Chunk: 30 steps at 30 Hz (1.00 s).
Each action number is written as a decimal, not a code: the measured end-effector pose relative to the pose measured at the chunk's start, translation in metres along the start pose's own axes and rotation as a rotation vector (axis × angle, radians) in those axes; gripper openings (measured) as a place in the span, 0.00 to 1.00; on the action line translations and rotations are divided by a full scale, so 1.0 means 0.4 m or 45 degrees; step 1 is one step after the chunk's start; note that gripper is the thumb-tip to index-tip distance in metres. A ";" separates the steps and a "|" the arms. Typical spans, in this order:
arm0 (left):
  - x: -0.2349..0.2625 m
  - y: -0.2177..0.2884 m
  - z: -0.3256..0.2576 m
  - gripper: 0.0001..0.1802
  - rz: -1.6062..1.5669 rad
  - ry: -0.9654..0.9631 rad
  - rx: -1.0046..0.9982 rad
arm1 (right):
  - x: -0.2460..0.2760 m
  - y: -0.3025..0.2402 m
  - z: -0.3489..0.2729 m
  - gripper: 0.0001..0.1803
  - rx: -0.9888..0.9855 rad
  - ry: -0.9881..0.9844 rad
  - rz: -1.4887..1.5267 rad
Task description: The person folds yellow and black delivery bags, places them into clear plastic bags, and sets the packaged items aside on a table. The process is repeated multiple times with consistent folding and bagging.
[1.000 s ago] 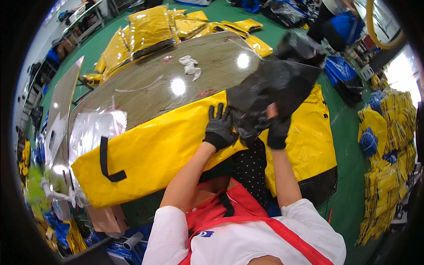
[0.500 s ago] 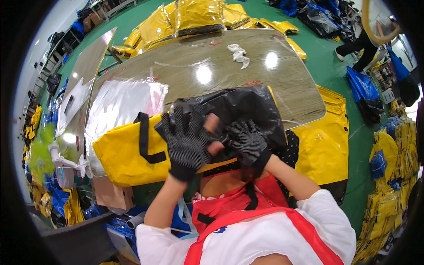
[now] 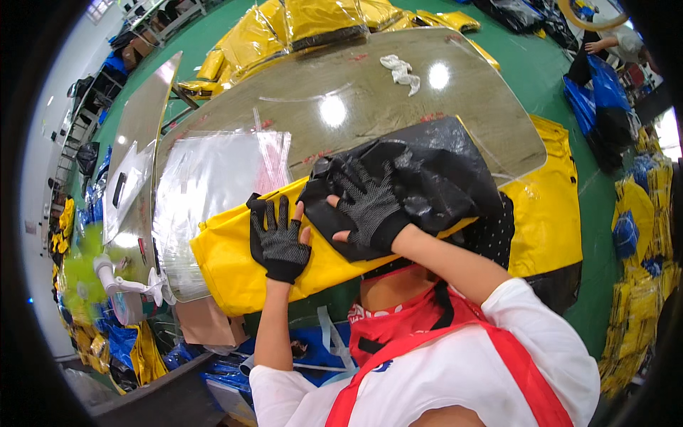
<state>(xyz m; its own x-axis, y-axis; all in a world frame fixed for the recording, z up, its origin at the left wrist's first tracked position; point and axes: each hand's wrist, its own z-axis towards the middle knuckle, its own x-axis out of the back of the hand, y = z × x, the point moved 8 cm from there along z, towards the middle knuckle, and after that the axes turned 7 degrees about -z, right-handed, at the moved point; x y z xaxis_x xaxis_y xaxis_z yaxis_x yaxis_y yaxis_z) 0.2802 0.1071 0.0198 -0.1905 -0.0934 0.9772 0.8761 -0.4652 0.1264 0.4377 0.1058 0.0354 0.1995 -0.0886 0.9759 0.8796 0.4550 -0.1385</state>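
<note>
My right hand point(image 3: 370, 203) presses flat, fingers spread, on the crumpled black bag point(image 3: 420, 178) to pin it against the yellow bag point(image 3: 235, 263); my left hand point(image 3: 277, 238) lies open on the yellow one, steadying it across the table point(image 3: 356, 92).

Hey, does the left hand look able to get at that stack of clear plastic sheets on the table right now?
Probably yes. The left hand lies flat on the yellow bag, holding nothing, and the clear plastic sheets lie just beyond its fingertips on the table with nothing between.
</note>
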 end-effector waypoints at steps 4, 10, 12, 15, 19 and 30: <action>0.027 -0.007 -0.004 0.33 -0.060 0.089 -0.022 | 0.044 0.061 -0.055 0.36 -0.072 -0.051 -0.121; 0.242 -0.171 -0.135 0.33 -0.184 0.852 0.269 | 0.063 0.078 -0.072 0.40 -0.084 0.084 -0.063; 0.227 -0.380 -0.270 0.34 -0.517 0.952 0.704 | 0.083 0.064 -0.060 0.44 -0.103 0.067 -0.018; -0.002 -0.645 -0.417 0.36 -1.499 0.258 1.266 | 0.062 0.036 -0.026 0.46 -0.113 0.067 0.040; 0.099 -0.459 -0.340 0.37 -2.359 -0.133 1.261 | 0.021 0.028 -0.031 0.44 -0.208 -0.053 -0.006; 0.082 0.496 0.350 0.24 -2.163 -0.181 0.135 | 0.022 -0.006 -0.117 0.32 -0.129 0.322 0.212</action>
<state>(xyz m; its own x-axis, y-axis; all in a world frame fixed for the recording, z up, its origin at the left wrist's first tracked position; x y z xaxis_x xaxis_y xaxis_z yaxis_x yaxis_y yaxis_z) 0.5097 0.1349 0.1009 -0.8375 0.4845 -0.2526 -0.2306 0.1057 0.9673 0.4575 0.0622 0.0363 0.4341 -0.2435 0.8674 0.8619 0.3922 -0.3213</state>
